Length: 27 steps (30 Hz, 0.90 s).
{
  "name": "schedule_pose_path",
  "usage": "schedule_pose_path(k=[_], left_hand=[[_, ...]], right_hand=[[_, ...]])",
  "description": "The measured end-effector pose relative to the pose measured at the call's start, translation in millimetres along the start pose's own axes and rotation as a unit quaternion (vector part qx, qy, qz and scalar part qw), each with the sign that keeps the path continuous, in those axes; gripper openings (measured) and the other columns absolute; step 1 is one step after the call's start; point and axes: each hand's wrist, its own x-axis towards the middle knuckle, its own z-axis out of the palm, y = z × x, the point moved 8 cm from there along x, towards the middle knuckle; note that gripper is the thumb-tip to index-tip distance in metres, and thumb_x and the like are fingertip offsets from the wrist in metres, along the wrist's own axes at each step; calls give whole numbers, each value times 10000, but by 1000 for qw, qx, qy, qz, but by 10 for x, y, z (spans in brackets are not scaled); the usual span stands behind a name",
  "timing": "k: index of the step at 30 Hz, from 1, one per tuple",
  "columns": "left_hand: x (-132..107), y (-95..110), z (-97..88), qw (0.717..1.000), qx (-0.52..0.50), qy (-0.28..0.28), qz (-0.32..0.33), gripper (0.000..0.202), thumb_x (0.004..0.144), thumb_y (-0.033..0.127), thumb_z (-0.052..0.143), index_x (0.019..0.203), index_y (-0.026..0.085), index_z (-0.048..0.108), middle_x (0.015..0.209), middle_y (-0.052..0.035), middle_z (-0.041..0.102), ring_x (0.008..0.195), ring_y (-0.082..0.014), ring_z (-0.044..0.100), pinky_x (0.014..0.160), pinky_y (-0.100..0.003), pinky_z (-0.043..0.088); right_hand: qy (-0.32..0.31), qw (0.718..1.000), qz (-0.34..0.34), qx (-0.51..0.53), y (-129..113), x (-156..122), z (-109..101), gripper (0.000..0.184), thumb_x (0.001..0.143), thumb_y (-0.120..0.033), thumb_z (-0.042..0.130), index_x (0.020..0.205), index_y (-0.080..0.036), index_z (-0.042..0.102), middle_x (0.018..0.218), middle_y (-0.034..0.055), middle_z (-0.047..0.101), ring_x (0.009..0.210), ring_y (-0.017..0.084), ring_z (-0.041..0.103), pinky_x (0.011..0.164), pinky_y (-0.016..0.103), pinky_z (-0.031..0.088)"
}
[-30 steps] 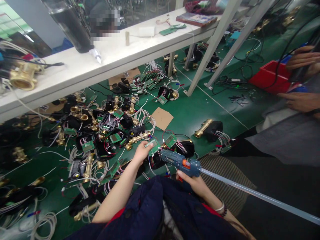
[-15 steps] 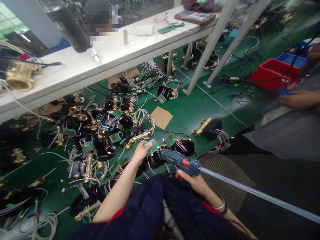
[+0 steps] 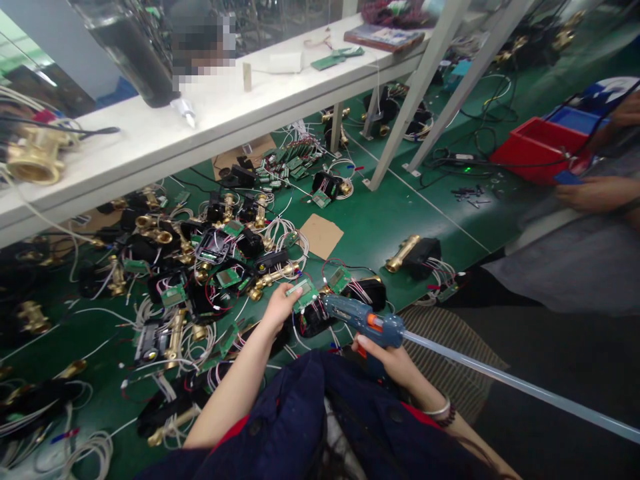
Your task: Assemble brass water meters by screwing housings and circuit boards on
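Pinched in my left hand [image 3: 281,307] is a green circuit board [image 3: 303,297], tilted over a black housing [image 3: 315,320] with wires running between them. My right hand [image 3: 385,353] is wrapped round the handle of a blue-grey glue gun [image 3: 360,319] with an orange part. Its nozzle points left, close to the board's right edge; I cannot tell if they touch. A long clear glue stick [image 3: 500,375] sticks out of the gun's back, to the right. Just beyond the nozzle, another green board [image 3: 340,280] lies by a wired black housing [image 3: 369,293].
Many brass fittings [image 3: 175,337] with black housings and coiled cables crowd the green surface on the left. A cardboard piece [image 3: 321,236] lies ahead. A white shelf [image 3: 280,100] crosses the back. At right are a red bin [image 3: 537,150] and another person's hand [image 3: 595,195].
The view has shifted slightly. My left hand keeps the board and my right hand keeps the glue gun, with its nozzle still beside the board. Nothing was taken or let go.
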Motion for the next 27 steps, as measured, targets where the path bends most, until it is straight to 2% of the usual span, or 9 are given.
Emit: schedule_pose_path(k=[10,20,27], left_hand=[[-27,44,-22,1000,5,1,6,238,839,378,603,815,144,564,712,24,561,623,-114,529,646,-289,456],[-25,57,-18,1000,25,3,0,217,855,356,592,829,141,565,700,31,553,621,-112,537,642,-286,468],[-18,58,5,995,100,1,-14,252,887,380,546,936,134,575,770,6,595,640,-113,571,630,-286,501]], right_hand=[[25,1000,-2,-14,3,21,-52,444,759,-607,599,647,-182,661,683,52,660,679,205,601,726,346,483],[10,1000,-3,-21,-18,-4,-38,490,750,-655,572,623,-185,634,630,46,643,642,196,594,683,328,488],[9,1000,6,-27,-38,55,-115,477,716,-647,612,637,-179,666,699,63,672,719,227,617,785,379,475]])
